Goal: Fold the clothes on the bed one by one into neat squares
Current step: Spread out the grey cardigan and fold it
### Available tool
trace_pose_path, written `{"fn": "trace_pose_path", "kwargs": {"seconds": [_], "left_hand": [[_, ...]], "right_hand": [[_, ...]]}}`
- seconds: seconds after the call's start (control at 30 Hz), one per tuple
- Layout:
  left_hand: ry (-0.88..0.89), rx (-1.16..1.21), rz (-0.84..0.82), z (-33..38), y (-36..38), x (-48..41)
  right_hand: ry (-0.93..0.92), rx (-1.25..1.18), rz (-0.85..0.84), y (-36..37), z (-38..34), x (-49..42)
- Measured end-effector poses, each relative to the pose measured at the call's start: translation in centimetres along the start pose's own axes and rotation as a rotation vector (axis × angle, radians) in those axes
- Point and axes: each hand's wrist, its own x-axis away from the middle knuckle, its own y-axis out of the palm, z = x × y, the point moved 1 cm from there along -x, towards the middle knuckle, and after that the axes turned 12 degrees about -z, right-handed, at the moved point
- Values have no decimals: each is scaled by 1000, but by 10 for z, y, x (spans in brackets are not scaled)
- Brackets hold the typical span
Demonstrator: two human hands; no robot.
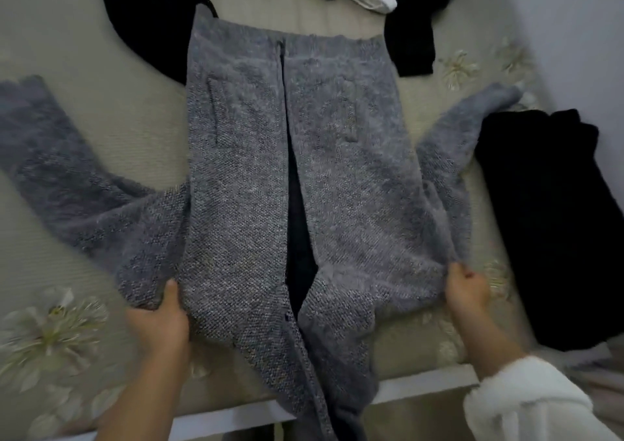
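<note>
the bed [111,129] carries the grey cardigan [236,170] spread flat, front up, sleeves flung wide, likely so its sides can fold inward (its collar end hangs over the near edge). a black pile [547,221] sits apart on the right. the left hand [162,319] grips the cardigan's left shoulder; the right hand [467,292] pinches its right shoulder.

Beige bedspread [111,129], big white flower print [50,332] just left of the left hand [162,322], white bed rail [422,385] below it.
</note>
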Motion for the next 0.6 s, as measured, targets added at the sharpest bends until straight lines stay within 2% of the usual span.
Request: {"fn": "trace_pose_path", "kwargs": {"seconds": [0.03, 0.1, 0.13, 0.2, 0.23, 0.3, 0.37, 0.4, 0.5, 0.57, 0.6], "left_hand": [[-21, -5, 2, -5, -3, 0], [-22, -186, 62, -3, -7, 0], [39, -328, 80, 2, -4, 4], [313, -535, -2, 20, 9, 21], [443, -627, -87, 29, 22, 32], [565, -757, -369, 38, 50, 49], [475, -799, -664, 41, 76, 58], [433, -865, -741, 40, 86, 57], [429, -1110, -806, 39, 105, 56], [412, -1117, -810, 44, 110, 51], [400, -1050, -819, 48, 111, 47]], "right_hand": [[19, 55, -53, 1, 8, -1], [-26, 85, -7, 7, 5, 1], [-120, 128, 52, 9, -3, 6], [-410, 239, 67, 22, -25, 28], [-567, 295, -29, 34, -36, 41], [-737, 398, -378, 64, -51, 62], [-757, 544, -676, 96, -56, 72], [-772, 626, -724, 109, -56, 74], [-831, 862, -675, 133, -55, 74], [-849, 972, -634, 141, -60, 73], [-829, 944, -616, 143, -65, 70]]}}
